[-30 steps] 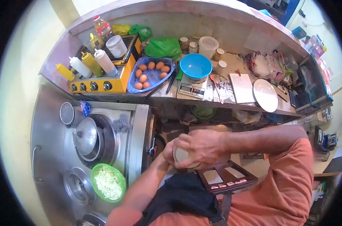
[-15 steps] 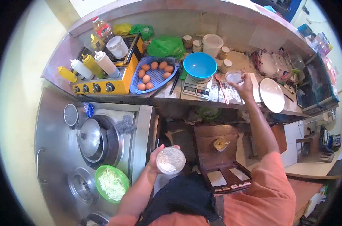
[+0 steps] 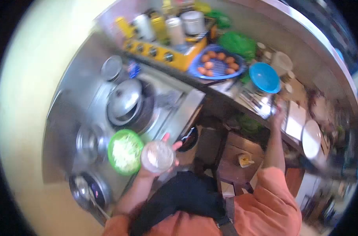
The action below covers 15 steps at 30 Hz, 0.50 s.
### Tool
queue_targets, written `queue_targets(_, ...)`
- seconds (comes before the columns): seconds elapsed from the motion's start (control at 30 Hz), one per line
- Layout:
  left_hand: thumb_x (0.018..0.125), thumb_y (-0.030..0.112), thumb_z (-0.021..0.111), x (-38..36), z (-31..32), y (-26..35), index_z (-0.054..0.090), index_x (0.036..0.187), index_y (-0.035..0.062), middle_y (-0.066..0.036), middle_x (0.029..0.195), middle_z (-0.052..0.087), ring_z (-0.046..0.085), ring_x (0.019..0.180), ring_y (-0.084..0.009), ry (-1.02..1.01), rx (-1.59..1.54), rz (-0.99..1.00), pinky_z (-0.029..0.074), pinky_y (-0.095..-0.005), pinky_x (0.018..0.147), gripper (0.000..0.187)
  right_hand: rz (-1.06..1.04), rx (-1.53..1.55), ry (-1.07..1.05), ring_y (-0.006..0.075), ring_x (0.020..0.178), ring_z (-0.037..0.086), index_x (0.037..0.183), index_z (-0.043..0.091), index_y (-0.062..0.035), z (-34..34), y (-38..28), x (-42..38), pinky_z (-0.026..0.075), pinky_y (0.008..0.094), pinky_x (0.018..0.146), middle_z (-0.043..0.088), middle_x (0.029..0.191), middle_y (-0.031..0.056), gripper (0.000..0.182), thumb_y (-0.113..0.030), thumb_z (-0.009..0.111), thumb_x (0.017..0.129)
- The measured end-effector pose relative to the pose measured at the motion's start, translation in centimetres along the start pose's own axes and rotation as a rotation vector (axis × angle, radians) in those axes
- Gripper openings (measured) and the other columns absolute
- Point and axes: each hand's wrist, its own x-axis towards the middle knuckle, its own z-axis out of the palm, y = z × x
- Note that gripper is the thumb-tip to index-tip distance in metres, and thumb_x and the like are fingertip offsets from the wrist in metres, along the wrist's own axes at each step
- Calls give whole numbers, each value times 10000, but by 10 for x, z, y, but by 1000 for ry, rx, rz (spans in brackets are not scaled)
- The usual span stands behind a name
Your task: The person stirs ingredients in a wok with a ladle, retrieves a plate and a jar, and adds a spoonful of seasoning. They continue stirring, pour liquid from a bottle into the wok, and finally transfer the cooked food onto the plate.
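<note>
Just beyond the black apron [image 3: 181, 192], the left hand [image 3: 176, 146] is wrapped around a clear jar [image 3: 157, 156], its fingers spread along the right side. The jar's round end faces up at the camera, its long axis roughly along the line of sight. Left of it sits a green bowl [image 3: 127, 171]. Farther off, the right hand [image 3: 278, 116] is blurred beside a white board [image 3: 296, 120]; I cannot tell its grip.

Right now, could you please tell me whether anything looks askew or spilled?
The metal lid seems to sit askew on its pot, leaving part of the opening showing; nothing looks clearly spilled, though the picture is blurred.
</note>
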Motion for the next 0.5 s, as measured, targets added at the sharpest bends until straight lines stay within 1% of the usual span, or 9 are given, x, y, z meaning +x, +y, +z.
queue_targets(0.07,873,575,499,-29,5,8,258,1476,239,-204,1466,334,583,981,-497,87,41,201,580,-499,648,731,94,488,-99,203,1014,587,1171,586,27,-30,-48,-20,454,312,875,648,1068,126,322,-189,497,950)
queue_targets(0.13,879,589,441,-61,6,17,316,1447,217,-189,1446,371,574,1003,-501,127,63,358,577,-481,615,690,194,405,-203,48,698,511,1222,607,-36,-45,-116,-45,394,180,571,621,887,7,291,-142,499,974)
queue_targets(0.17,876,590,440,-78,8,19,360,1421,208,-188,1427,394,568,1010,-510,166,84,433,572,-477,595,671,71,507,-284,27,616,434,1241,606,-56,-55,-171,-67,343,185,512,578,820,-37,298,-158,528,973)
queue_targets(0.2,862,591,460,-93,14,20,340,1438,208,-176,1450,371,576,998,-498,214,118,498,555,-468,594,702,16,744,-501,59,645,492,1197,622,-27,-65,-225,-88,396,218,553,634,881,17,263,-101,536,960)
queue_targets(0.23,848,592,480,-110,17,21,321,1455,208,-164,1472,349,584,986,-486,263,149,554,539,-460,592,736,-224,764,-694,28,658,465,1216,627,-50,-77,-280,-110,377,198,545,610,850,-42,275,-75,532,959)
queue_targets(0.27,848,592,480,-129,16,21,321,1455,208,-164,1472,349,584,986,-486,275,143,604,539,-460,592,736,-436,707,-739,131,806,621,1106,665,-13,-89,-344,-141,487,289,683,690,949,65,207,-51,595,915)
queue_targets(0.37,866,566,474,-181,10,13,327,1451,169,-166,1454,374,533,1116,-463,330,206,764,520,-536,779,723,-1164,627,-1127,256,682,644,1003,709,-80,-160,-491,-215,499,318,592,666,810,88,295,28,637,738)
queue_targets(0.47,929,515,422,-242,11,-2,291,1475,166,-142,1443,392,367,1330,-336,282,135,887,259,-539,1096,661,-1758,349,-959,229,680,613,1014,663,-104,-188,-569,-299,501,361,579,576,760,66,272,-142,615,750)
queue_targets(0.5,929,515,422,-267,11,-7,291,1475,166,-142,1443,392,367,1330,-336,286,135,946,259,-539,1096,661,-1880,262,-897,229,688,610,1004,654,-106,-193,-587,-328,504,365,582,572,765,67,259,-162,610,755)
